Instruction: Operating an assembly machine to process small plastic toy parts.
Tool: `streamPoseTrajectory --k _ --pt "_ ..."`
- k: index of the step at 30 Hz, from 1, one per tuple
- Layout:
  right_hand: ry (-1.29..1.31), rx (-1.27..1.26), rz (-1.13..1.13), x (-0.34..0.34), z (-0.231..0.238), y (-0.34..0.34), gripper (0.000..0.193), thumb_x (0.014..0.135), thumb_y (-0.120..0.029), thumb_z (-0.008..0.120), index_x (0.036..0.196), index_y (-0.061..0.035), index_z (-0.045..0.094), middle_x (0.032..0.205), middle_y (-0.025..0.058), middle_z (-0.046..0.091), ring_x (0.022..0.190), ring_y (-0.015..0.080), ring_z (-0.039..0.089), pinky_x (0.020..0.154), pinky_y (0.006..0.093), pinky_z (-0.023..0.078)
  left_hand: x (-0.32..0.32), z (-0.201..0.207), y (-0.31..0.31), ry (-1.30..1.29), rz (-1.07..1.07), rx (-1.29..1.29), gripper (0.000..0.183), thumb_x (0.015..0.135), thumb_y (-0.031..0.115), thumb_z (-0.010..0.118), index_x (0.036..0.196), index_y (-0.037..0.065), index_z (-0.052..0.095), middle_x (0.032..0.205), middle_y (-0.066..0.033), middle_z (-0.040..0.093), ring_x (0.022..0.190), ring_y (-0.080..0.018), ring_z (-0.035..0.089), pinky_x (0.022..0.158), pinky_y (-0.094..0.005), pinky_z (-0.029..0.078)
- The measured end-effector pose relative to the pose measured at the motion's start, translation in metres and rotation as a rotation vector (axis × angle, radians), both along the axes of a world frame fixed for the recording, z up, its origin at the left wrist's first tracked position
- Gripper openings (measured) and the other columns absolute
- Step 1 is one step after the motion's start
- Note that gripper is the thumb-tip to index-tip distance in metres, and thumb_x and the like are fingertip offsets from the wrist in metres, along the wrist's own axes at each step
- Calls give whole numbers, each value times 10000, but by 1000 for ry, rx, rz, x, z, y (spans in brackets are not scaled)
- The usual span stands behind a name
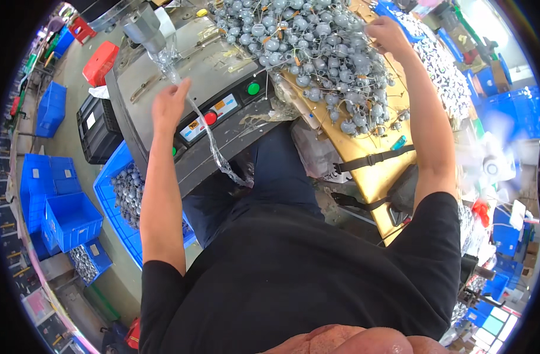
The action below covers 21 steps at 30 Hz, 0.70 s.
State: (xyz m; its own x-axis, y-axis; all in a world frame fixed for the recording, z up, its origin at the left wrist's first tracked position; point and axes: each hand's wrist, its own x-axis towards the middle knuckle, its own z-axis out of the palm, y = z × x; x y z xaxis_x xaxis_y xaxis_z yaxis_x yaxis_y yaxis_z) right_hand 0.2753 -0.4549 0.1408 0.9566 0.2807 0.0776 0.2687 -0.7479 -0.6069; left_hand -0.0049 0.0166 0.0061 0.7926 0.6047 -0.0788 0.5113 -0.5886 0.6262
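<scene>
My left hand is raised over the front of a grey machine, with fingers drawn together. Right beside its fingertips hangs a twisted clear plastic strip, running down from the machine's metal head. Whatever the fingers hold is hidden. On the right, my right hand reaches to the edge of a large heap of grey round bulb-shaped parts with thin stems. Its fingers are closed at the heap; I cannot make out what is in them. The heap covers much of a yellow tabletop.
A green button and a red button sit on the machine's front panel. Below it stands a blue bin of grey parts. Black straps cross the yellow tabletop. A fan stands at the right.
</scene>
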Motion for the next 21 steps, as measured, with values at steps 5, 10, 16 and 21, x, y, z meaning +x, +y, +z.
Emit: streamPoseTrajectory --k 5,10,16,21 --pt "-502 99 -183 12 35 -52 473 861 -424 780 1105 -21 737 950 122 749 884 193 727 735 347 569 62 19 -18 -340 -72 20 524 945 514 607 1055 28 767 1029 -245 752 1027 -411 717 899 -476 530" --pt "-465 92 -37 3 38 -54 411 907 -390 757 1159 -66 771 921 56 735 779 119 621 707 291 483 93 65 -60 -374 -360 110 475 939 500 615 1020 57 767 992 -233 753 1005 -413 714 888 -484 542" --pt "-142 558 -145 0 52 -65 360 983 -239 670 1264 -18 708 1109 93 715 731 91 578 600 238 445 47 37 -56 -143 -222 81 544 911 554 668 1166 84 766 1175 -200 740 1122 -388 673 1001 -473 519" --pt "-34 873 -65 -6 88 -58 399 1025 -180 614 1358 39 612 1192 123 685 880 152 634 723 259 507 58 27 9 -217 152 477 636 857 554 741 1298 97 707 1326 -175 641 1293 -354 546 1119 -483 416"
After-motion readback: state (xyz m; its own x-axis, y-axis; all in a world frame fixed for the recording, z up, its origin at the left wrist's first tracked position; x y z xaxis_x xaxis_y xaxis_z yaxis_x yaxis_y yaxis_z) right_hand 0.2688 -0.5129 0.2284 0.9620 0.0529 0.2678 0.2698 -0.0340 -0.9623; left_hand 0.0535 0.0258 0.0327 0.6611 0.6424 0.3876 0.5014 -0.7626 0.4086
